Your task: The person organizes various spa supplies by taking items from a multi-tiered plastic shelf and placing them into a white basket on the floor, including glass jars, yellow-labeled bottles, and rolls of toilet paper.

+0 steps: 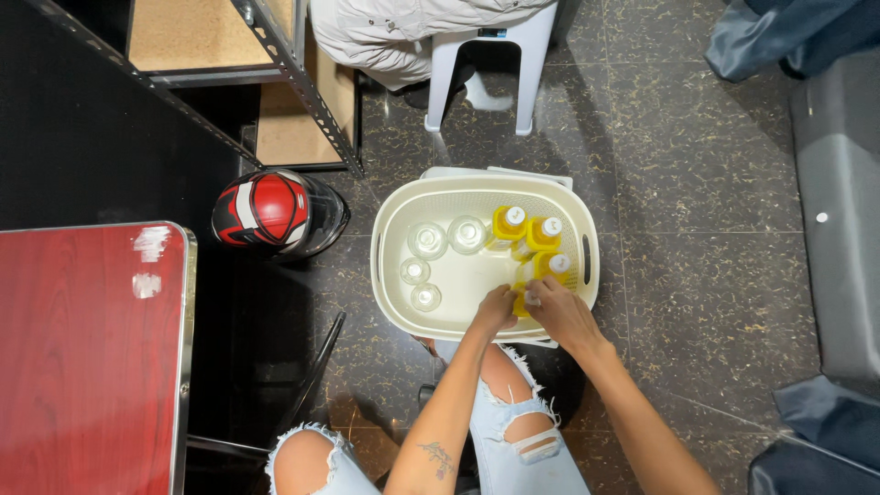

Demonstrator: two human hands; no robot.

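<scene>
A cream plastic basket sits on the dark floor in front of my knees. Inside it stand several yellow bottles with white caps on the right and several clear empty bottles on the left. My left hand and my right hand meet at the basket's near right corner, both closed around one yellow bottle that is mostly hidden between them.
A red and black helmet lies left of the basket. A red table fills the lower left, with a metal shelf behind. A white stool stands beyond the basket. Dark upholstered seating lines the right.
</scene>
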